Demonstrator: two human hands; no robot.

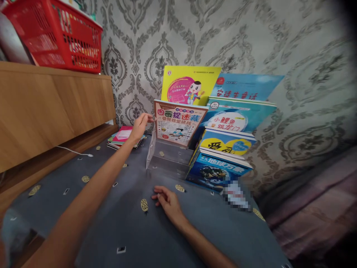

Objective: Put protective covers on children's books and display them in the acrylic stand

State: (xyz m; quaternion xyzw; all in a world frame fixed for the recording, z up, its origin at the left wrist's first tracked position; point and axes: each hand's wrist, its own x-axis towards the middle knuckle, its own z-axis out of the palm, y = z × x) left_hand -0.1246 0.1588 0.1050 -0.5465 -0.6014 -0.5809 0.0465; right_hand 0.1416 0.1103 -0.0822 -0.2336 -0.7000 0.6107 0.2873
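Observation:
My left hand (140, 125) reaches to the left edge of a brown-bordered picture book (178, 124). Its fingers are closed at that edge; the thumb's exact grip is hard to make out. The book stands leaning back in a clear plastic book rack (167, 154), whose front compartment below it shows through. Behind it rises a yellow book (189, 85) with a cartoon child. Low over the cloth, in front of the rack, my right hand (169, 204) is empty, its fingers loosely bent and apart.
Right of the picture book stand blue books in tiers: a light blue one (248, 85), a teal one (231, 115), a yellow-and-blue one (228, 143) and an earth book (217, 171). Several books (121, 136) lie stacked at left. A red basket (55, 37) sits on a wooden cabinet (55, 111).

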